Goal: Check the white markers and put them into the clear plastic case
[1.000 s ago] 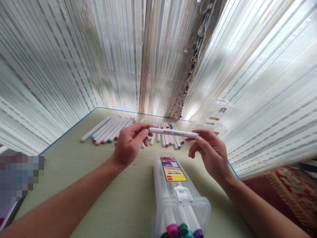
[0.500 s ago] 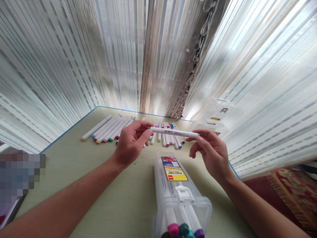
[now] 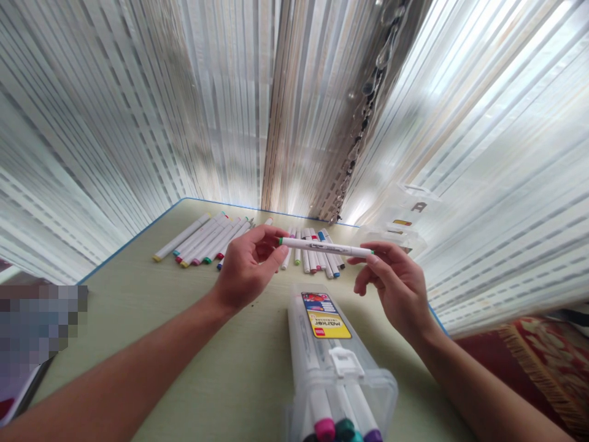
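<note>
A white marker (image 3: 326,247) with green ends is held nearly level above the table, its printed side facing me. My left hand (image 3: 252,261) pinches its left end between thumb and fingers. At the other end, my right hand (image 3: 396,279) grips the tip with thumb and forefinger, its other fingers curled. Below the hands lies a clear plastic marker case (image 3: 294,331) with a yellow and blue label (image 3: 326,316). Several markers (image 3: 326,423) with pink, green and purple ends show at its near end.
Behind my left hand, several white markers (image 3: 202,242) lie in a slanted row. Another group of markers (image 3: 317,261) is behind the held one. A clear open case (image 3: 407,224) stands at the back right. String curtains (image 3: 221,110) hang along the green table's (image 3: 184,368) far edges.
The view has shifted very slightly, and the left hand has turned a little around its end of the marker. Both hands keep their hold on it.
</note>
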{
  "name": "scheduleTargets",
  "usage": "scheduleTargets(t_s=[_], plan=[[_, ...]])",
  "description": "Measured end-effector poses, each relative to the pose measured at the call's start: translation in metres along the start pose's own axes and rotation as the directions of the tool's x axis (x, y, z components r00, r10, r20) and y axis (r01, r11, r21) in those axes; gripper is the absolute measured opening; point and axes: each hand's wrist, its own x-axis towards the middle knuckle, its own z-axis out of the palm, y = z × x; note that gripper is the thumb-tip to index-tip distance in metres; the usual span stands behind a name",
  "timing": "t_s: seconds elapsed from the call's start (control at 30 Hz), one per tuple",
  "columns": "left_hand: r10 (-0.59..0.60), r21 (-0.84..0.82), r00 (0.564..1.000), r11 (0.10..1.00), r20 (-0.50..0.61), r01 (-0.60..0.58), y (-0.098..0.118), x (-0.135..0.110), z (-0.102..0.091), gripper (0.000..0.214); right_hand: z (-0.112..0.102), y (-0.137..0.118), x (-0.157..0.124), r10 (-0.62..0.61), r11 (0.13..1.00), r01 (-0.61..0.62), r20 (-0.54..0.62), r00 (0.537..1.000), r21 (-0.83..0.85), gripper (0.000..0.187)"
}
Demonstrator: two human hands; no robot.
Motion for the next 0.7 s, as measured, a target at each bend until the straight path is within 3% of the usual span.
scheduleTargets(t_s=[0.7], plan=[[-0.038, -0.035, 0.999, 0.999, -0.032, 0.037, 0.0035, 0.0009, 0.0019, 0.021, -0.0024, 0.0009, -0.0007, 0.004, 1.0, -0.004, 0.002, 1.0, -0.02, 0.014]])
